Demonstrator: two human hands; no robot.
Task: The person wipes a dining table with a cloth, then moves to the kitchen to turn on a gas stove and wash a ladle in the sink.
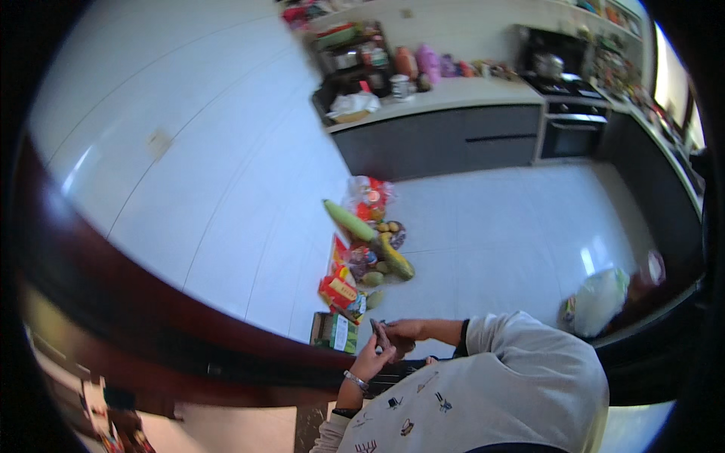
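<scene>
In front of my torso, both hands come together on a slim brownish-purple object, too blurred to identify. My left hand, with a metal-banded watch at its wrist, grips it from the near side. From the right my right hand closes around it, its fingers partly hidden. Just left of the hands stands a green cardboard box with its top open. Beyond it lie red-and-yellow food packages and a small green melon-like item on the floor.
Along the wall lie a long green gourd, a yellow-green squash, potatoes and a red-and-white plastic bag. A whitish plastic bag stands on the right. Grey cabinets and an oven line the back.
</scene>
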